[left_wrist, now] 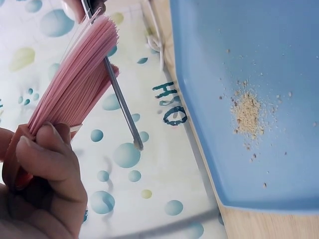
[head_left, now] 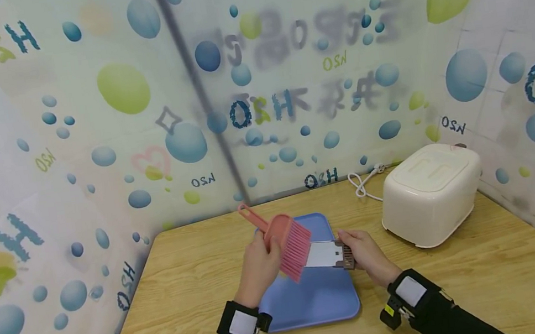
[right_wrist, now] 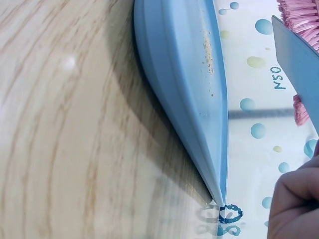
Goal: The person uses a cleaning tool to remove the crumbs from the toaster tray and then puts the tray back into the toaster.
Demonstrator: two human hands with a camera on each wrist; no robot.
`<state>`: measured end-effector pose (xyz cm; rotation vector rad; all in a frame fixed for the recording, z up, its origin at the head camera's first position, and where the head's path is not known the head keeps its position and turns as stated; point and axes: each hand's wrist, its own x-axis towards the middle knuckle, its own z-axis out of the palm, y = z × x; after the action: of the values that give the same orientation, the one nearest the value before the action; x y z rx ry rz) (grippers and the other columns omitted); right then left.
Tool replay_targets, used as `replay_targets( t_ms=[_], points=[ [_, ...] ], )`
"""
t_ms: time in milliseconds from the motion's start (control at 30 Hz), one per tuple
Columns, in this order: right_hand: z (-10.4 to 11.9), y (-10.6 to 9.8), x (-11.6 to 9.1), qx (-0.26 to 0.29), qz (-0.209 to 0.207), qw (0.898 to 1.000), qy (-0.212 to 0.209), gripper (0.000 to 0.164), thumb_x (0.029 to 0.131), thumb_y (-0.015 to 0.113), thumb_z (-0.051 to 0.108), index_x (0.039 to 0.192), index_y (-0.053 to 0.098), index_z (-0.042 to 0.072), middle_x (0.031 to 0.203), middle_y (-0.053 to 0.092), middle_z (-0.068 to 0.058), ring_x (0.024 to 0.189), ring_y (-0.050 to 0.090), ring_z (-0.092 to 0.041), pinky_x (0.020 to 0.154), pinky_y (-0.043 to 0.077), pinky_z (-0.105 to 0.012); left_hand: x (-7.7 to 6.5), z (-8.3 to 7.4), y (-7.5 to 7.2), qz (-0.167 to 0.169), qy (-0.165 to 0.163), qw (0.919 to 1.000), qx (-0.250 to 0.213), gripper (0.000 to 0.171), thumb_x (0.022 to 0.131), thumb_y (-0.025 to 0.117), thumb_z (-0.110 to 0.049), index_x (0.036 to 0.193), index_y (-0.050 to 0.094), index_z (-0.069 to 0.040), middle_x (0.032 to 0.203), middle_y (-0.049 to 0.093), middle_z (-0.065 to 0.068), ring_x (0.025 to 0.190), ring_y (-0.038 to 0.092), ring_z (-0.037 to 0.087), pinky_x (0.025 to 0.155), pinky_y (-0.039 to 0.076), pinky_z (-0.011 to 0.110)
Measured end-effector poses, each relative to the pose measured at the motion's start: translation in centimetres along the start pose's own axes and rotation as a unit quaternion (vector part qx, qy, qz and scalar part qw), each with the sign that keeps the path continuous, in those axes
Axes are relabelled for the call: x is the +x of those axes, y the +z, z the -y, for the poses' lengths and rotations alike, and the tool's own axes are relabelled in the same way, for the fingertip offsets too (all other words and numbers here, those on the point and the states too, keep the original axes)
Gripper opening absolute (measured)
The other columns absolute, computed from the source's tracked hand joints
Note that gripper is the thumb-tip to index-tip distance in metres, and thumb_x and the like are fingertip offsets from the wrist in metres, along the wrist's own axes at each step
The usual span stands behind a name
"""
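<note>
My left hand (head_left: pixel 258 267) grips a small pink brush (head_left: pixel 295 248) near the base of its handle. Its bristles lie against a flat metal crumb tray (head_left: pixel 322 254) with a brown end piece, which my right hand (head_left: pixel 367 255) pinches at that end. Both are held above a blue tray (head_left: pixel 314 303) on the table. In the left wrist view the metal plate shows edge-on behind the bristles (left_wrist: pixel 75 74). A pile of tan crumbs (left_wrist: pixel 247 114) lies on the blue tray, with loose bits scattered around it.
A cream toaster (head_left: pixel 433 194) stands at the right of the wooden table (head_left: pixel 178 295). Its white cord (head_left: pixel 361 184) curls beside it toward the back edge. A patterned curtain (head_left: pixel 92 127) surrounds the table at the back and sides.
</note>
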<state>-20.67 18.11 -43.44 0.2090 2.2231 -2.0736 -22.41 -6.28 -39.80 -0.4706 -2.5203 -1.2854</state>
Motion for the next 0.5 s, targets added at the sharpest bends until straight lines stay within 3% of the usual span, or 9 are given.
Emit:
replay_targets(
  t_ms=[500],
  points=[
    [0.01,-0.16,-0.07,0.001,0.003,1.000,-0.003,0.051,0.112,0.037,0.031,0.130,0.054,-0.014,0.088,0.067,-0.004,0.076,0.065,-0.011,0.064,0.055,-0.029,-0.03,0.79,-0.84,0.000,-0.015,0.9999,-0.008,0.023,0.102,0.052,-0.014,0.113,0.056,0.005,0.072,0.057,0.006,0.051,0.052,0.011,0.044,0.042,0.027]
  ],
)
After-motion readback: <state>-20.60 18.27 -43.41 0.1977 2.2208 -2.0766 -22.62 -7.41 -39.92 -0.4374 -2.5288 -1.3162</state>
